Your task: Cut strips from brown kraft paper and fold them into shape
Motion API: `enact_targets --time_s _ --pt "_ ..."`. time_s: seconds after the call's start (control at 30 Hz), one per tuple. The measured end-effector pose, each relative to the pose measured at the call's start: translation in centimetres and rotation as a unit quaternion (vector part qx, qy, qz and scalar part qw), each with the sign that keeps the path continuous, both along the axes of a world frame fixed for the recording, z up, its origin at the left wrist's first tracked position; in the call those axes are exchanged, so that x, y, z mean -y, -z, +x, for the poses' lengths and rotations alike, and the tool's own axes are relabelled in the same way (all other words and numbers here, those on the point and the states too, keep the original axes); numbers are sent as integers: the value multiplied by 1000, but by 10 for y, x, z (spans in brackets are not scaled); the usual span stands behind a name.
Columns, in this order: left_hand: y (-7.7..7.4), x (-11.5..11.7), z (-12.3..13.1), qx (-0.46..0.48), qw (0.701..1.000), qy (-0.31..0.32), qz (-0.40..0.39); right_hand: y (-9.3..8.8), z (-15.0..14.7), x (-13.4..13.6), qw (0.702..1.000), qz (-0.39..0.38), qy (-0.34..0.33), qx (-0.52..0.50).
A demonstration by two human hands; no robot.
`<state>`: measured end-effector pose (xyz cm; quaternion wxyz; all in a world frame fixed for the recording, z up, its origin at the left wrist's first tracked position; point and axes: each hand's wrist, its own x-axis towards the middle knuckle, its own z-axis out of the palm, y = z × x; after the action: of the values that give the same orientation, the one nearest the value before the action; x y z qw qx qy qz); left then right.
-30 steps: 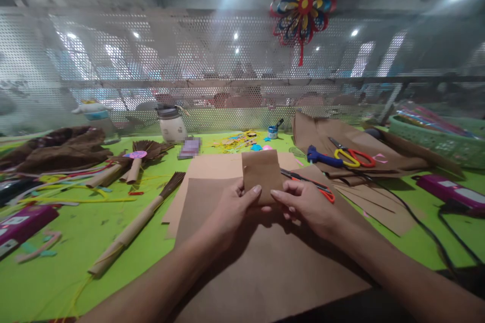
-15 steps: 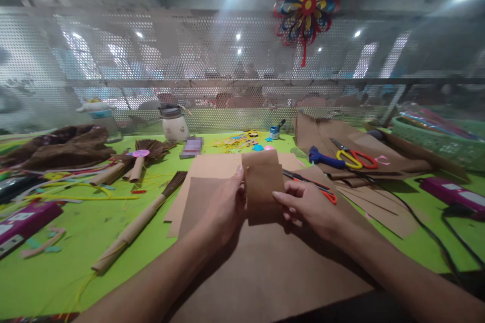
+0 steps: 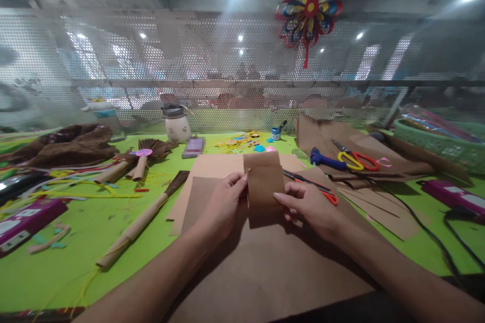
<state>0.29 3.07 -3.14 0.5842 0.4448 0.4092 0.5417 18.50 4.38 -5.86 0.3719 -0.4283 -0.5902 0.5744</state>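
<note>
A folded piece of brown paper stands upright between both hands, above a large brown paper sheet on the green table. My left hand pinches its left edge with fingers closed. My right hand grips the right edge, thumb on the front. An orange-handled cutter lies just behind my right hand.
Yellow-red scissors and a blue glue gun rest on brown paper at right. A paper broom lies at left, with more rolled brooms behind. A green basket sits far right. Black cord crosses the right side. A mesh screen backs the table.
My left hand has shifted from the paper's lower front to its left edge. The folded paper now hangs lower and shows more length. My right hand has hardly moved.
</note>
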Motion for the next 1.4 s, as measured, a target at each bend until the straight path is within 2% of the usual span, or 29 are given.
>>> enact_targets --time_s 0.23,0.37,0.63,0.8,1.1,1.4 --pt "1 1 0 27 999 -2 21 5 2 -3 1000 17 3 9" --pt "0 2 1 43 998 39 36 7 3 -4 1000 22 8 16" --pt "7 3 4 11 995 92 -29 1 1 -2 999 20 23 20" --pt "12 2 5 -10 996 85 -26 -1 1 0 999 21 19 18" --pt "11 2 6 -48 995 88 -3 2 2 -1 999 20 23 21" --pt "14 0 6 -44 996 83 -11 2 1 -1 999 23 31 22"
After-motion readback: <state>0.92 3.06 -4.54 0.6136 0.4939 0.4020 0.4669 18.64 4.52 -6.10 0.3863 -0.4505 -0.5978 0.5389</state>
